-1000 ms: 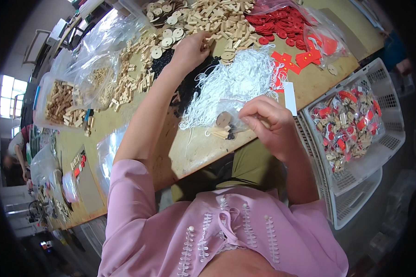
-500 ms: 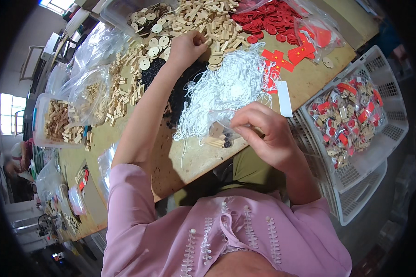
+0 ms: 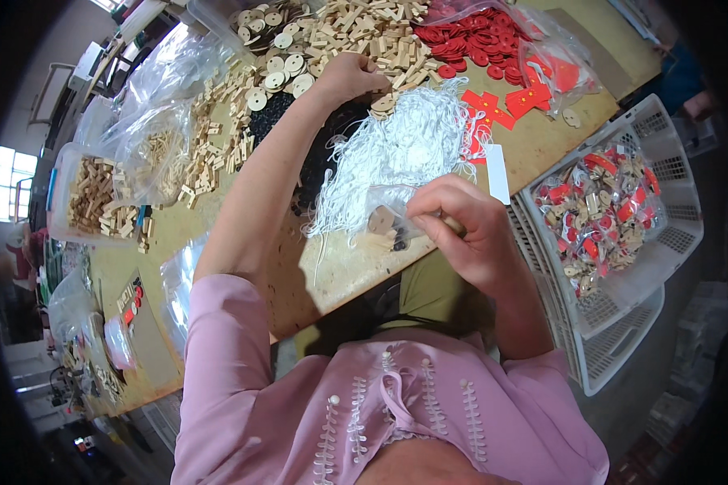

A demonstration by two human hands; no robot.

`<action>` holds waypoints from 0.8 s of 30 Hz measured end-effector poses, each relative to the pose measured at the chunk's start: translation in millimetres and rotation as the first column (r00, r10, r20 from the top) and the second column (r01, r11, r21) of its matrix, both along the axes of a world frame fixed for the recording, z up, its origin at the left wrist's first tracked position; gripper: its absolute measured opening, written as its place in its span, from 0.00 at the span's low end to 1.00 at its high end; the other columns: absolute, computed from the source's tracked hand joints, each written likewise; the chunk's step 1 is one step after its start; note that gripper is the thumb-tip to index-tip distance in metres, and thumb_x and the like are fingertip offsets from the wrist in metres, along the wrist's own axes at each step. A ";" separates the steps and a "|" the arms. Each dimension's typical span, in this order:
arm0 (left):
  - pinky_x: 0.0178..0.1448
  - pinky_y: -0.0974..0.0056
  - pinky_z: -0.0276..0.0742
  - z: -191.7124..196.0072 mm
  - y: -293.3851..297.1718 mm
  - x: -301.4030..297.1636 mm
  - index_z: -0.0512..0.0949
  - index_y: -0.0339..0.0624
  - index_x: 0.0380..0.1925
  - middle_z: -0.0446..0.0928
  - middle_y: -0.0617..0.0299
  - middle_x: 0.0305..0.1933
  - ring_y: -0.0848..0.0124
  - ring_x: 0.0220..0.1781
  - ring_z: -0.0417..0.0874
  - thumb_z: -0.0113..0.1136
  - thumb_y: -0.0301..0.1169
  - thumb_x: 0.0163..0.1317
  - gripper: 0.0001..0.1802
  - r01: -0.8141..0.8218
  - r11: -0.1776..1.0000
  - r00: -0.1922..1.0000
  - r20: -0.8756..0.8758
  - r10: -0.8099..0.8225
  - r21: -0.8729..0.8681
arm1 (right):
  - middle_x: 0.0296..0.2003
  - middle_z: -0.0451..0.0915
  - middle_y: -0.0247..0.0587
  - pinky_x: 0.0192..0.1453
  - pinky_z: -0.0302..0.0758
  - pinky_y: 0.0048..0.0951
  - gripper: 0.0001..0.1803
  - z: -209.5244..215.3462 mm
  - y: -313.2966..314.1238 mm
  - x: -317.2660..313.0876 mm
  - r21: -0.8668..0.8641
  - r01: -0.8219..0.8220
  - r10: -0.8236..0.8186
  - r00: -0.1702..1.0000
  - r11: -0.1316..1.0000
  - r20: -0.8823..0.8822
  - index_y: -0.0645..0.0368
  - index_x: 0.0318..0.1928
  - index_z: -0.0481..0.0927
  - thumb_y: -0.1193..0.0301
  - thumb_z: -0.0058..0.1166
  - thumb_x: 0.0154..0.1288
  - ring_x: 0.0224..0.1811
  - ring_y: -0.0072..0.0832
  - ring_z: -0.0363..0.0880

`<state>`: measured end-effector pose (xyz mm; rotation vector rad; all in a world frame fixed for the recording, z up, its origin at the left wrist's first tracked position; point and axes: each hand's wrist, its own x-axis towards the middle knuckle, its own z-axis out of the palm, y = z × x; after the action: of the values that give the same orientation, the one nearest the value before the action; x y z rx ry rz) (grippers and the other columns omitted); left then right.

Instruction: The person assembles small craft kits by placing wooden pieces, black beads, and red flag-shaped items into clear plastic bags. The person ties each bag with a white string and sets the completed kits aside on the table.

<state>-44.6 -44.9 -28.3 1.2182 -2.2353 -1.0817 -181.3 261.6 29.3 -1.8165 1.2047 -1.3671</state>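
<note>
My right hand (image 3: pixel 461 228) is closed on the edge of a small clear plastic bag (image 3: pixel 390 196) near the table's front edge. Inside the bag are a round wooden disc (image 3: pixel 381 220), pale wooden pieces and some black bits. My left hand (image 3: pixel 349 79) reaches far across the table to the near edge of a heap of small wooden blocks (image 3: pixel 372 34). Its fingers are curled together, and what they pinch, if anything, is hidden. A wooden disc (image 3: pixel 385 103) lies just below those fingertips. Between my hands spreads a tangled pile of white cords (image 3: pixel 416 137).
Wooden discs (image 3: pixel 277 79) and black pieces (image 3: pixel 268 120) lie left of the cords. Red discs (image 3: pixel 481 36) and red flags (image 3: pixel 487 109) lie at the far right. A white crate (image 3: pixel 679 170) of filled bags stands beside the table. A plastic tub (image 3: pixel 81 230) holds wooden blocks at left.
My left hand has shifted slightly right along the near edge of the wooden block heap. My right hand still holds the bag, which hangs at nearly the same spot.
</note>
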 end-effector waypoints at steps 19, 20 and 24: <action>0.46 0.56 0.84 20.6 15.2 -11.0 0.87 0.37 0.33 0.87 0.50 0.35 0.54 0.38 0.89 0.73 0.36 0.49 0.15 0.187 0.880 0.924 0.383 -0.006 -0.437 | 0.39 0.82 0.43 0.46 0.78 0.33 0.05 9.0 -0.3 9.3 0.011 0.009 -0.008 0.994 1.000 -0.105 0.64 0.40 0.82 0.82 0.62 0.65 0.42 0.36 0.83; 0.46 0.56 0.84 18.1 15.3 -6.6 0.87 0.37 0.33 0.87 0.50 0.35 0.54 0.39 0.89 0.73 0.35 0.49 0.15 0.206 0.869 0.933 0.357 -0.036 -0.451 | 0.38 0.82 0.44 0.45 0.79 0.35 0.05 9.3 -0.4 8.9 0.009 0.014 -0.013 0.993 1.000 -0.113 0.64 0.40 0.81 0.81 0.62 0.65 0.41 0.39 0.83; 0.42 0.60 0.82 7.2 12.6 10.2 0.87 0.39 0.37 0.87 0.55 0.34 0.61 0.35 0.88 0.73 0.35 0.54 0.13 0.231 0.838 0.962 0.246 -0.120 -0.494 | 0.38 0.82 0.44 0.46 0.78 0.34 0.04 12.2 -0.5 12.4 0.045 0.012 -0.008 0.995 0.999 -0.097 0.64 0.40 0.81 0.80 0.62 0.66 0.41 0.38 0.83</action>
<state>-34.3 -32.3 -21.1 0.9300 -2.6016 -0.3547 -168.9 261.1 41.4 -1.8655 1.2861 -1.2591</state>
